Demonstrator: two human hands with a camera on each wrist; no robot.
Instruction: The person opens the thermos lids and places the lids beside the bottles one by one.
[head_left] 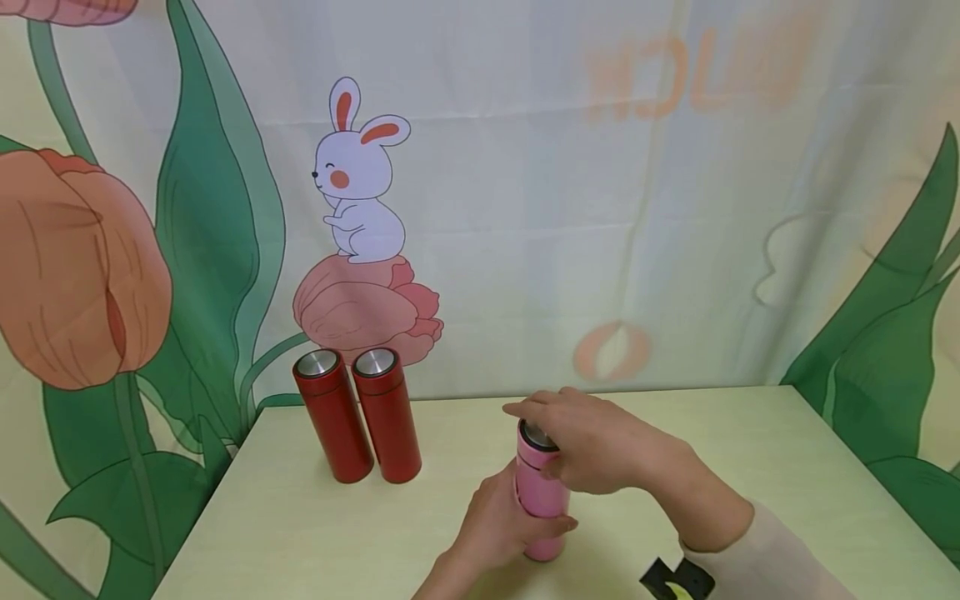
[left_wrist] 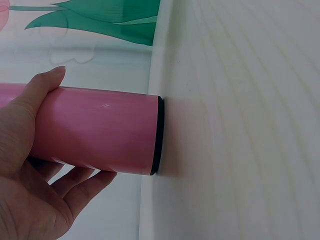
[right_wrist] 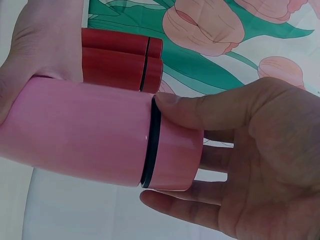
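Note:
A pink thermos (head_left: 542, 493) stands upright on the table at the lower middle of the head view. My left hand (head_left: 497, 518) grips its body, thumb on one side and fingers round the other. In the left wrist view the black-rimmed base of the thermos (left_wrist: 100, 130) meets the tabletop. My right hand (head_left: 603, 442) holds the pink lid (right_wrist: 175, 155) from above, thumb at the black ring under the lid and fingers spread round the far side. A silver disc on the lid's top is partly covered by that hand.
Two red thermoses (head_left: 337, 429) (head_left: 392, 425) with silver tops stand side by side at the table's back left. Behind the pale table (head_left: 300, 533) hangs a curtain (head_left: 510, 208) printed with tulips and a rabbit.

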